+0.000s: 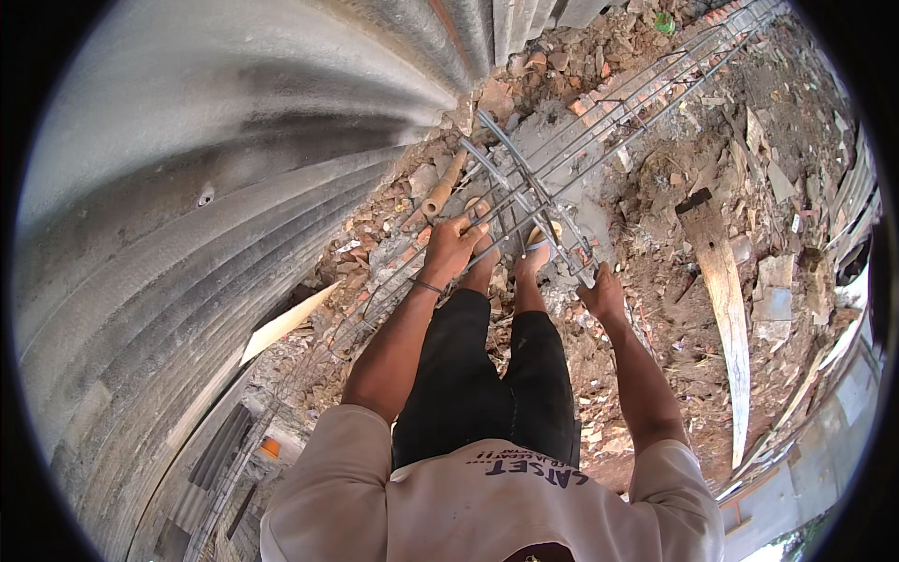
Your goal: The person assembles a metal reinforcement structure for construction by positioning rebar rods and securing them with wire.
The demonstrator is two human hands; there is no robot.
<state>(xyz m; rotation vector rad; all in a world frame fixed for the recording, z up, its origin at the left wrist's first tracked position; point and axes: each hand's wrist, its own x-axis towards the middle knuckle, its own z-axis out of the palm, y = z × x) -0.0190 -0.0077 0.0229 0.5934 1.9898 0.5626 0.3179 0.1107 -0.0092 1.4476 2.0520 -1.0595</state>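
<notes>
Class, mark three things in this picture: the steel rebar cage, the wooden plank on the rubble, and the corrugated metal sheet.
steel rebar cage (599,112): head view, on its long bars.
wooden plank (729,309): head view, middle of its face.
corrugated metal sheet (215,187): head view, on a bare ridge.

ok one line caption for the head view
Both bare hands, left hand and right hand, grip a long grey steel rebar cage over brick rubble beside corrugated metal sheeting.
</notes>
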